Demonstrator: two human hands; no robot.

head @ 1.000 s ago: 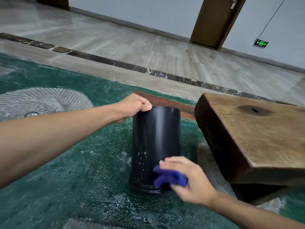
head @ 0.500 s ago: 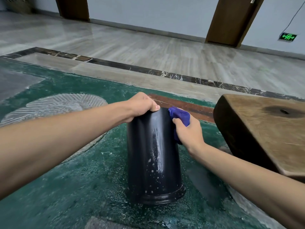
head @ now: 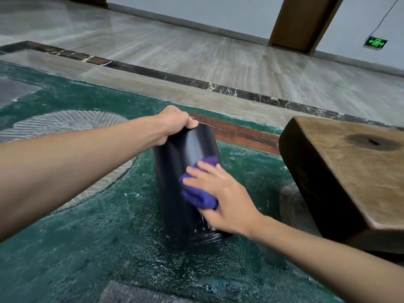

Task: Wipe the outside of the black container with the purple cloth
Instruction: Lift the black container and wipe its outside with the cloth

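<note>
The black container (head: 175, 182), a tall glossy cylinder, stands on the green carpet, leaning slightly left at its top. My left hand (head: 173, 123) grips its upper left rim. My right hand (head: 220, 193) presses the bunched purple cloth (head: 196, 193) flat against the container's near side, about halfway down. White specks dot the container's lower part near its ribbed base. The far side of the container is hidden.
A thick dark wooden block (head: 349, 171) stands close on the right of the container. The green carpet (head: 87, 237) is speckled with white flecks. Beyond it run a dark marble border strip (head: 196, 84), grey floor and a brown door frame (head: 306, 22).
My right hand has slid the cloth from the container's top right rim down to the middle of its near side. The left hand keeps its grip on the rim.
</note>
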